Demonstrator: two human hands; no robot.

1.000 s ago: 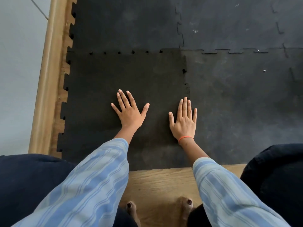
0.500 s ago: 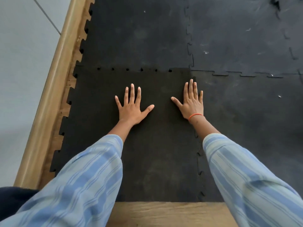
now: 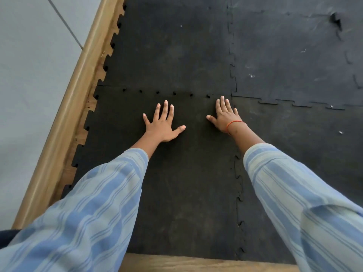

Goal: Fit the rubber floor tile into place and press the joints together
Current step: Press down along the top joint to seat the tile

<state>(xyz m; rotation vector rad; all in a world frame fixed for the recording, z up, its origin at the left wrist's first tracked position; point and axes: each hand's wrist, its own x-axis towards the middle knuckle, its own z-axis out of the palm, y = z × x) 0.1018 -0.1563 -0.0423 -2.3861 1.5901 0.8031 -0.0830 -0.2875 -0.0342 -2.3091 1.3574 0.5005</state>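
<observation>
A black rubber floor tile [image 3: 182,183] with jigsaw edges lies flat on the wooden floor, joined to other black tiles at its far and right sides. Small gaps show along the far joint [image 3: 167,92]. My left hand [image 3: 162,124] lies flat on the tile with fingers spread, just below that joint. My right hand [image 3: 225,114], with an orange band at the wrist, lies flat near the tile's far right corner, fingers together and thumb out. Neither hand holds anything.
More black interlocking tiles [image 3: 294,55] cover the floor ahead and to the right. A wooden skirting strip [image 3: 64,118] runs along the left beside a grey wall [image 3: 29,75]. Bare wooden floor [image 3: 196,264] shows at the near edge.
Both hands have slid forward over the tile, from its middle up to the far joint. The view has moved forward with them, and my knees and feet have dropped out of view.
</observation>
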